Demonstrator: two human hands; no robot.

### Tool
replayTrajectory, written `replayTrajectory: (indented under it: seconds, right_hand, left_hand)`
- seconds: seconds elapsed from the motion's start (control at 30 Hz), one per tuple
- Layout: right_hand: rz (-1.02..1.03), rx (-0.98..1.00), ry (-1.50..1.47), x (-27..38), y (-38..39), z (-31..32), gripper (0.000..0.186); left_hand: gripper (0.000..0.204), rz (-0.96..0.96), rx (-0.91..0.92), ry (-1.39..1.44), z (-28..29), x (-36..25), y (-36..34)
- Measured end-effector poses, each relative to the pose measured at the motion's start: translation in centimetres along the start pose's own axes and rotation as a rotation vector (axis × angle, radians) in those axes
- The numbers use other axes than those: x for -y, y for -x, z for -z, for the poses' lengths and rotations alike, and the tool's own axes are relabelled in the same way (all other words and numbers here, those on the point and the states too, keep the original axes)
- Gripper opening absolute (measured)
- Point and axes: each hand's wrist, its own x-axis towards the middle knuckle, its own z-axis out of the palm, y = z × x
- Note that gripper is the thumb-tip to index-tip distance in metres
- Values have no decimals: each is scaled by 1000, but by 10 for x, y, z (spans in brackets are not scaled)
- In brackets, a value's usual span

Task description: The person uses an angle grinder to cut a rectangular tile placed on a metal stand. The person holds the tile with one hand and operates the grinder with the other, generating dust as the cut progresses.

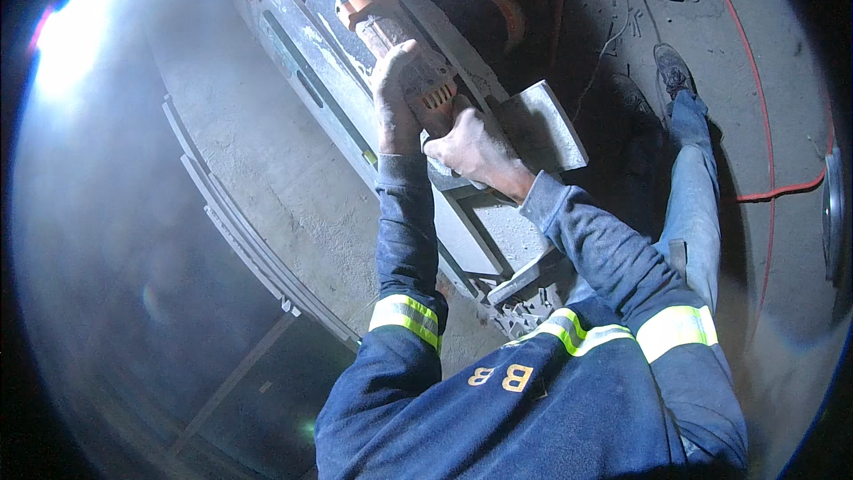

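A dusty angle grinder point(391, 31) with an orange band near its head is held in both hands over a long, pale metal workpiece or bench point(333, 58). My left hand point(395, 93) wraps the grinder's body from the left side. Lower down, my right hand point(480, 147) grips the rear end, beside the vents. The grinder's head points away from me toward the top of the view; its disc is only partly visible. Just right of my right hand lies a grey flat-topped block point(544, 129).
Long curved strips point(240, 231) lie on the floor at the left. A red hose point(755, 62) runs down the right side, near a leg in jeans point(697, 178) and a dark shoe point(673, 69). Small offcuts point(533, 307) are heaped near my body. A bright light glares at upper left.
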Motion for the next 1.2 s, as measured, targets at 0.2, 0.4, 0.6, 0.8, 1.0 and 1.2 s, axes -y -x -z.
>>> replayTrajectory:
  seconds: [0.2, 0.4, 0.6, 0.8, 1.0, 1.2]
  right_hand:
    - [34, -91, 42, -12, -2, -9, 46]
    - [30, -25, 88, 8, -5, 7, 56]
    - [57, -43, 25, 17, -3, 7, 55]
    - [15, -41, 0, -1, -4, -3, 50]
    - [85, -125, -2, -30, 0, -19, 35]
    - [95, -57, 74, -20, 2, -9, 37]
  left_hand:
    - [28, 30, 9, 29, -2, -2, 2]
    - [29, 20, -2, 74, -7, -6, -4]
    - [32, 42, 64, 86, 3, -5, -11]
    - [33, 0, 57, 22, 1, 0, -4]
    - [30, 17, -2, 0, -2, 1, 10]
    - [27, 32, 9, 42, 6, 6, 6]
